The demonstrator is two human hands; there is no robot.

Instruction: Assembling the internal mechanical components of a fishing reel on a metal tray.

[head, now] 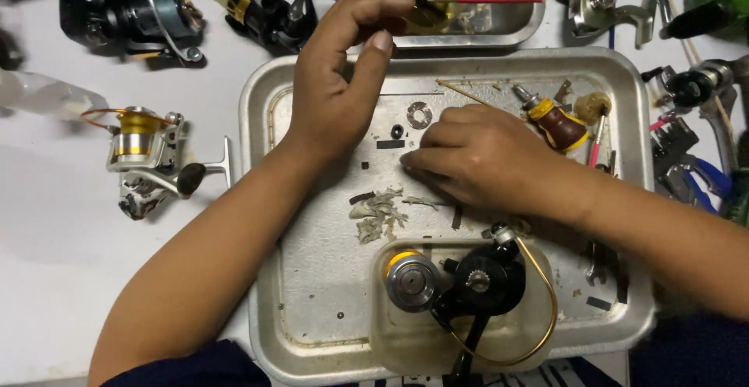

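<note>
Nearest me, a black and gold fishing reel [460,282] lies partly stripped in a shallow clear tub [390,340] at the near edge of the metal tray [312,293]. Just beyond it sits a small heap of grey wadding scraps [381,214].

My right hand [488,161] lies palm down on the tray floor, fingers curled with their tips pressed to the metal beside a few tiny dark parts [390,143]; I cannot tell whether it has pinched anything. I judge those bits light, hard and slippery on the metal, best pinched by the edges with the fingertips or slid to the tray wall first.

My left hand [343,75] hovers above the tray's far left part, loosely half open, thumb and forefinger near each other, nothing visibly in it. A flat washer [419,114] lies just beside it.

Farther right rests a stubby screwdriver with a yellow collar [555,120]. Past the tray stands a second steel tray [507,28], and more reels lie on the white surface [47,223].
</note>
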